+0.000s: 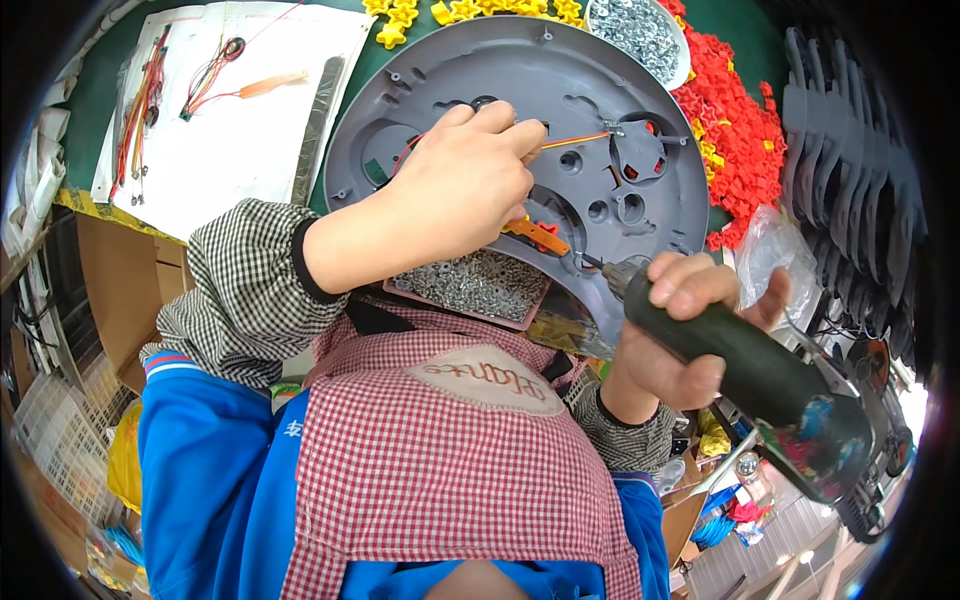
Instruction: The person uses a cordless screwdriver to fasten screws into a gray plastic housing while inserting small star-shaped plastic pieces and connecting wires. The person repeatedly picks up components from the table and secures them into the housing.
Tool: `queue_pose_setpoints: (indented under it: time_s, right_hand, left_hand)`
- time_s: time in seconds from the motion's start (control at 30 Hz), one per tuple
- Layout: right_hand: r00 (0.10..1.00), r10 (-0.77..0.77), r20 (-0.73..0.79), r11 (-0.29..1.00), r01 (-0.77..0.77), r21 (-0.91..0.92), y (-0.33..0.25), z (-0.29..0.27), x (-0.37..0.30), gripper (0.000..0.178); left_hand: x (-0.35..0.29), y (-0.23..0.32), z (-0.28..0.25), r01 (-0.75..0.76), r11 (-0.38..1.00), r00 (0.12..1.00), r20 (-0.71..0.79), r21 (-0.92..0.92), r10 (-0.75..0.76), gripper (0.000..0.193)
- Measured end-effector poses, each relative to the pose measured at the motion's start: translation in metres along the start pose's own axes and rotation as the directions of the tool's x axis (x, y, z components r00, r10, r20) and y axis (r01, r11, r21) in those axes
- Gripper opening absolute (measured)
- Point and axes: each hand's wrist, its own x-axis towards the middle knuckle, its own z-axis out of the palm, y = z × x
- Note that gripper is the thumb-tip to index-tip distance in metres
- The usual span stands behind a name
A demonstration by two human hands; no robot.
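Observation:
A rounded grey plastic housing lies hollow side up in front of me. My left hand reaches over its middle with curled fingers pressed down into it; what they pinch is hidden under the hand. Close by its thumb is a narrow orange strip with small red pieces beside it. My right hand is wrapped around a dark electric screwdriver. The tool tilts down to the left, its bit near the strip's end; whether the tip touches anything I cannot tell. Coloured wires run to a small fitting on the right.
A tray of screws sits at the housing's near edge. Behind stands a white bowl of metal parts. Red pieces pile up at the right, beside stacked grey parts. At left, wire bundles rest on a white board.

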Motion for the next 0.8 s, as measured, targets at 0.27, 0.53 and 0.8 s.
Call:
queue_pose_setpoints:
  time_s: [0.27, 0.53, 0.8]
  right_hand:
    - [0.998, 0.017, 0.067, 1.000, -0.016, -0.015, 0.008, 0.004, -0.012, 0.093]
    - [0.998, -0.001, 0.061, 1.000, 0.002, -0.005, 0.009, 0.003, -0.010, 0.091]
    - [0.994, -0.093, 0.062, 0.983, 0.082, 0.164, -0.005, 0.013, 0.008, 0.095]
  left_hand:
    - [0.000, 0.001, 0.001, 0.027, 0.998, 1.000, -0.015, -0.055, -0.028, 0.014]
    - [0.000, 0.001, -0.001, 0.029, 0.999, 1.000, -0.006, -0.037, -0.029, 0.013]
    - [-0.001, 0.022, 0.001, -0.149, 0.955, 0.988, -0.083, -0.256, 0.131, 0.017]
